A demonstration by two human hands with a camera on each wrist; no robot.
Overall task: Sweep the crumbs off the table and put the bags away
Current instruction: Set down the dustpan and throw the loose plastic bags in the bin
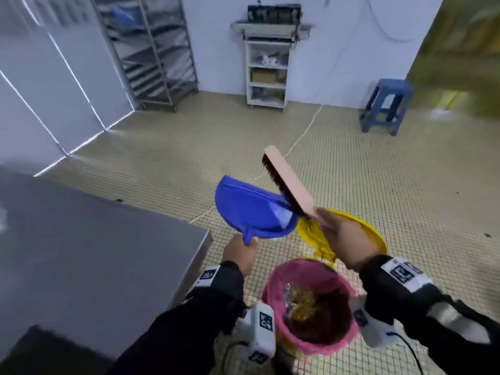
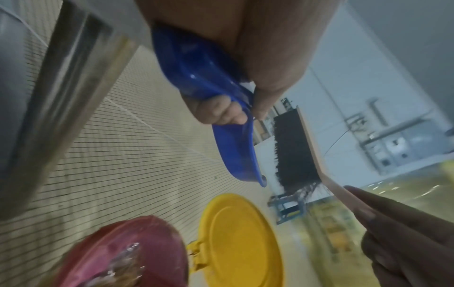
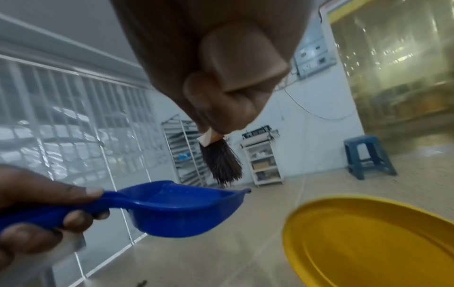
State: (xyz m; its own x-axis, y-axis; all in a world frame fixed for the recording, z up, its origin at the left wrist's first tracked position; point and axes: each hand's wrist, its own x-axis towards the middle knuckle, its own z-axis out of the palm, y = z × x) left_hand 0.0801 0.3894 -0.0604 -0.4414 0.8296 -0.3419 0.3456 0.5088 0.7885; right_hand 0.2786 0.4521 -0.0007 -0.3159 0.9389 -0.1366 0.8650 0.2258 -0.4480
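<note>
the left hand (image 1: 239,254) is wrapped round the short handle of the blue dustpan (image 1: 251,209), thumb on top and fingers curled beneath, as the right wrist view shows. the right hand (image 1: 345,239) is clamped on the near end of the wooden brush (image 1: 288,180), whose dark bristles face the pan. the two hands are apart but close, both raised in front of the body just beyond the bin (image 1: 308,304), not directly over its mouth.

the pan is probably held up like this, mouth turned toward the brush, so the bristles can rake out anything left inside; its inner face looks clean and wet-shiny, with no crumbs that i can make out. the brush lies angled across the pan's right rim, bristles touching or just beside it.

both forearms reach forward in dark sleeves, the left wrist cocked upward to lift the pan, the right wrist turned so the brush points up and away.

below them the bin, lined with a pink bag, stands on the tiled floor (image 1: 351,163) with its yellow lid (image 1: 373,234) flipped open behind. golden-brown scraps and some crinkled clear wrapping lie inside it. the steel table (image 1: 94,239) sits to the left, its near surface bare of crumbs as far as the blur allows. no loose bags are visible on it.
</note>
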